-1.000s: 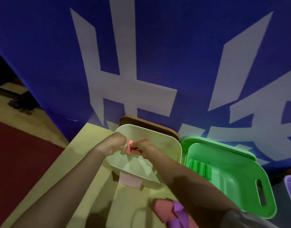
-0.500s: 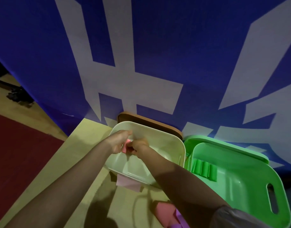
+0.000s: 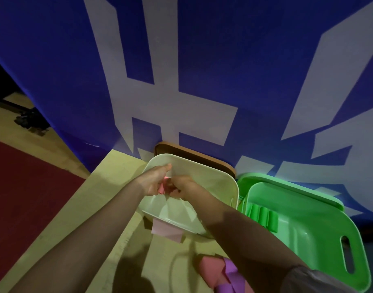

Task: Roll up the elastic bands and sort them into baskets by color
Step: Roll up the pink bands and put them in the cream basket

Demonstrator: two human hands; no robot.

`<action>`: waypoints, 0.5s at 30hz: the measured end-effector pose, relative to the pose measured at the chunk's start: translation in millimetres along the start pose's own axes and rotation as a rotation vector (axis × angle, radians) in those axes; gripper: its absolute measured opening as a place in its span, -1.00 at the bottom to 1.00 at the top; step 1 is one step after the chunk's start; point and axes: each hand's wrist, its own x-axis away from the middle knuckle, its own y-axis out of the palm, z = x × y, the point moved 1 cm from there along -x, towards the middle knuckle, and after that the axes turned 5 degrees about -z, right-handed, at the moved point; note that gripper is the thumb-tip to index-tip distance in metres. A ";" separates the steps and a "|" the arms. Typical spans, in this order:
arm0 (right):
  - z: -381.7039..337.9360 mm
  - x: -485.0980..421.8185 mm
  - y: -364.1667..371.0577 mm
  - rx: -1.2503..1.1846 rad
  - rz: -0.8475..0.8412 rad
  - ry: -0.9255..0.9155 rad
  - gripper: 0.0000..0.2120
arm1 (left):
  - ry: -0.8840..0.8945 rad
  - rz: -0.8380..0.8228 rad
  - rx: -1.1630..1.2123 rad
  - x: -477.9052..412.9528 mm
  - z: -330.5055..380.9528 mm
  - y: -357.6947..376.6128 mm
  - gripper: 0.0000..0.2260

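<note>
1. a blue backdrop [image 3: 202, 60] with large pale shapes fills the upper view; below it is a pale wooden table [image 3: 109, 197], with red floor [image 3: 23, 197] off to the left.
2. a cream basket [image 3: 213, 178] sits at the back of the table in front of a brown board [image 3: 191, 152]. just to its right is a green basket [image 3: 308, 218] holding a row of green rolls [image 3: 263, 216].
3. both hands meet above the cream basket. the left hand [image 3: 153, 180] and right hand [image 3: 183, 186] are touching, and the pink band [image 3: 162, 187] is bunched small between them.
4. the fingers of both hands are curled in and pinched on the pink band. only a sliver of it shows, so i cannot tell how tightly it is wound.
5. the step in hand looks like finishing the roll of this pink band, right over the basket it seems meant for.
6. the next move calls for keeping the coil pinched so it does not spring open, then lowering it into the cream basket and letting go close to the bottom.
7. more work waits: a flat pink strip [image 3: 166, 230] pokes out at the cream basket's near edge, and a loose pile of pink and purple bands [image 3: 221, 271] lies at the near side of the table.
</note>
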 end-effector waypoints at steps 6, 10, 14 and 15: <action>-7.8 31.2 -25.3 0.076 -0.018 -0.067 -0.72 | 0.004 0.024 0.039 21.8 6.3 -0.3 -0.47; -10.0 86.7 -47.2 0.027 -0.069 -0.214 -0.90 | 0.183 -0.006 0.054 58.5 7.7 11.6 -0.53; 4.1 170.6 -83.5 0.044 0.008 -0.521 -0.96 | 0.439 -0.059 0.082 123.7 0.8 42.7 -0.71; 12.7 193.4 -92.7 0.057 0.033 -0.596 -0.95 | 0.497 -0.067 0.075 139.2 -4.6 53.0 -0.77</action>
